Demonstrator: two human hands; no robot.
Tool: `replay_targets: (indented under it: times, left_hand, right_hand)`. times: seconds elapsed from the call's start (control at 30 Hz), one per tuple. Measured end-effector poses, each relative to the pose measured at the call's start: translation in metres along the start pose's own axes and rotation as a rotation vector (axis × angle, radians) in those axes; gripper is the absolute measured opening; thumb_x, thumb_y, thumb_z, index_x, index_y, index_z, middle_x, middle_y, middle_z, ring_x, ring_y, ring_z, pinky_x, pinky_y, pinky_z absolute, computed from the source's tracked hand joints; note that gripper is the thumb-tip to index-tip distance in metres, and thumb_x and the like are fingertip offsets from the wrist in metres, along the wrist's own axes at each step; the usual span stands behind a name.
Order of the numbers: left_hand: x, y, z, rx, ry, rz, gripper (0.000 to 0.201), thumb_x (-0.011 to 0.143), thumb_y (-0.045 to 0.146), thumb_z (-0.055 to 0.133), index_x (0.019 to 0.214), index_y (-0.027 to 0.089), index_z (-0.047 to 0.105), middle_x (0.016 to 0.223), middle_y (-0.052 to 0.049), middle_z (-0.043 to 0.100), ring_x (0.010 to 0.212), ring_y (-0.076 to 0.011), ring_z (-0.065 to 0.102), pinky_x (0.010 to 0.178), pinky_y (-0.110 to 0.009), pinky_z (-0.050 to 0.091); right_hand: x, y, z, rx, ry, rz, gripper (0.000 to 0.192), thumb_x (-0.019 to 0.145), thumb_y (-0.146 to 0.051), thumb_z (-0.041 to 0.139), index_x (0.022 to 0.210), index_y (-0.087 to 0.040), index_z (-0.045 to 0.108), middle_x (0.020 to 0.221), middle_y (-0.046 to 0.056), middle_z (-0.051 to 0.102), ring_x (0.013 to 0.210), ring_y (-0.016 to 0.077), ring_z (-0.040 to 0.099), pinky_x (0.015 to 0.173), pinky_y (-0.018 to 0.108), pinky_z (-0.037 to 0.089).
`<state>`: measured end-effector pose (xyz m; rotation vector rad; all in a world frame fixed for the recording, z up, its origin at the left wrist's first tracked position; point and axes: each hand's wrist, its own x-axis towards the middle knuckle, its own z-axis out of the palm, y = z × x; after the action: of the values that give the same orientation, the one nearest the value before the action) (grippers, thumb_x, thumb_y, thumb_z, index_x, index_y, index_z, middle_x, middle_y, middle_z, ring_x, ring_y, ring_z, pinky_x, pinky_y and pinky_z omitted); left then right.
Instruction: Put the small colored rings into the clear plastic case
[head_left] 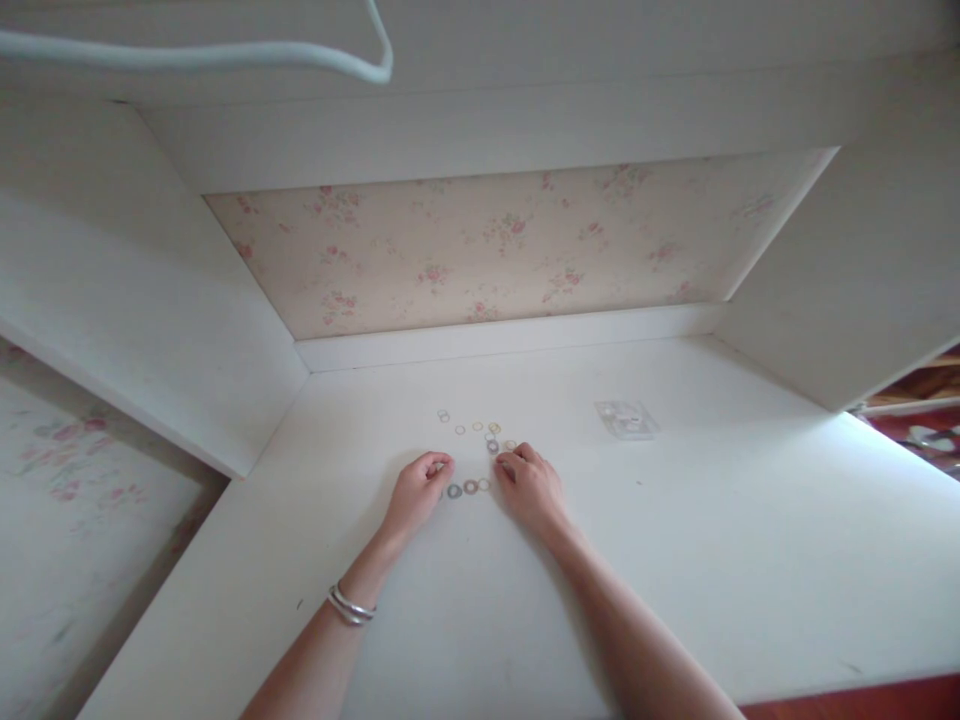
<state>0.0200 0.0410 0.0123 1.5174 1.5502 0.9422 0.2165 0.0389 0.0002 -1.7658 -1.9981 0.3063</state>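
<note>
1. Head view, the surface: a white desk (675, 560) fills the lower half of the picture, set in a white alcove with side walls at 9 and 3 o'clock.
2. The back wall carries pale flowered wallpaper (510, 250), with a white ledge along its foot at 12 o'clock from the hands.
3. A white cord (225, 55) loops across the top of the picture at 11 o'clock.
4. A small clear plastic packet (626, 419) lies flat on the desk at 2 o'clock from the hands, well apart from them.
5. A scatter of small rings (480, 430), some gold and some grey, lies on the desk just beyond the fingertips, at 12 o'clock.
6. Three more rings sit in a short row (469, 488) between the two hands.
7. The left hand (416, 492) rests palm down on the desk, fingers curled in; its fingertips pinch together at a small ring (441, 465), though the grip is too small to make out clearly.
8. A silver bracelet (350, 605) circles the left wrist at 7 o'clock from that hand.
9. The right hand (532, 488) lies palm down, fingers bent, with its fingertips touching rings at the near edge of the scatter; I cannot tell whether it grips one.
10. Both bare forearms run in from the bottom edge and converge toward the rings.
</note>
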Motion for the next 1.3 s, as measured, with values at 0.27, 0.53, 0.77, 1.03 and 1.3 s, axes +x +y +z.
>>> replay_targets:
  times: [0.27,0.53,0.77,1.03,1.3]
  left_hand:
    - [-0.003,-0.01,-0.018,-0.022,0.154,-0.019,0.04,0.076,0.052,0.054,0.088,0.016,0.065,0.057,0.004,0.044,0.054,-0.0116,0.041,0.051,-0.022,0.03]
    - [-0.004,-0.012,-0.016,-0.071,0.053,-0.049,0.035,0.076,0.048,0.055,0.088,0.017,0.066,0.056,0.005,0.048,0.051,-0.0101,0.041,0.048,-0.022,0.027]
    - [-0.003,-0.013,-0.026,-0.173,0.023,-0.081,0.032,0.076,0.043,0.057,0.091,0.017,0.067,0.068,0.001,0.057,0.056,-0.0105,0.044,0.051,-0.022,0.03]
    - [-0.001,-0.012,-0.03,-0.254,-0.003,-0.107,0.032,0.074,0.043,0.059,0.089,0.016,0.066,0.055,0.006,0.042,0.05,-0.0084,0.035,0.048,-0.022,0.026]
    - [0.001,-0.014,-0.03,-0.284,-0.014,-0.107,0.031,0.073,0.042,0.06,0.088,0.016,0.066,0.056,0.006,0.04,0.051,-0.0082,0.034,0.048,-0.021,0.025]
  right_hand:
    - [0.002,0.001,0.003,-0.023,0.008,-0.012,0.029,0.088,-0.031,0.046,0.113,-0.033,0.061,0.096,0.003,0.059,0.081,0.0168,0.057,0.069,0.028,0.04]
    - [0.005,0.002,0.009,-0.015,-0.039,-0.013,0.024,0.091,-0.031,0.043,0.094,-0.027,0.067,0.096,0.003,0.059,0.078,0.0146,0.058,0.066,0.025,0.038]
    - [0.003,0.004,0.014,0.098,0.036,-0.107,0.027,0.094,-0.029,0.038,0.094,-0.022,0.064,0.093,0.006,0.057,0.079,0.0152,0.056,0.072,0.026,0.04]
    - [-0.015,-0.032,0.02,0.175,0.009,-0.374,0.026,0.094,-0.029,0.04,0.094,-0.021,0.064,0.088,0.006,0.056,0.083,0.0163,0.053,0.075,0.028,0.037]
    - [-0.016,-0.043,0.025,0.09,0.001,-0.433,0.02,0.093,-0.022,0.044,0.093,-0.021,0.065,0.085,0.004,0.056,0.079,0.0148,0.052,0.076,0.03,0.032]
